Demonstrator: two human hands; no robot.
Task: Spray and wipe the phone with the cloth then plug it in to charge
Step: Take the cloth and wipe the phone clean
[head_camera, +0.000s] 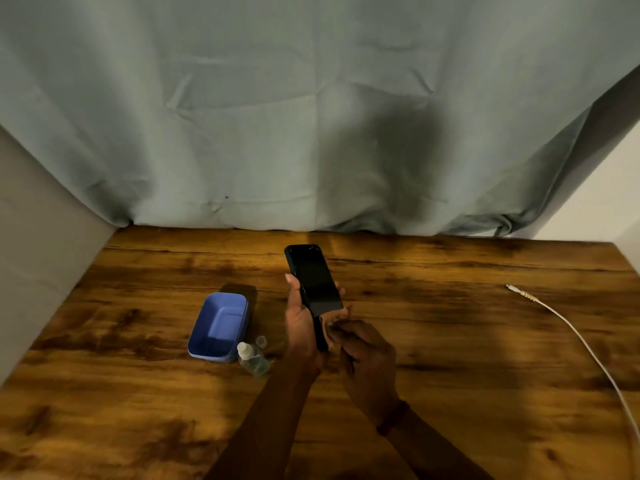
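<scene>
Left hand (300,320) is wrapped around the lower half of the phone (313,278), thumb laid along its left edge, fingertips showing past the right edge. The phone is held above the surface (450,341), dark screen up, top end tilted away toward the far edge. Right hand (363,355) is pinched on a small orange-brown cloth (337,315), which is pressed against the lower end of the screen, just beside the left hand's fingers.

A blue tub (219,327) is set left of the hands, open side up, nothing seen inside. A small clear spray bottle (252,358) is lying on its side against the tub's near right corner, and its clear cap (261,341) is standing just behind it. Bottle and cap are near the left forearm but apart from it.

A white cable (585,344) is trailed along the right side of the surface, its plug end well apart from the hands and pointing left; the rest is run off toward the near right corner.

A grey-green sheet (311,116) is hung behind the far edge. Open wood is left between the phone and the cable, across the far strip under the sheet, and over the whole near left area. The left edge of the surface is bordered by a pale wall (34,254).
</scene>
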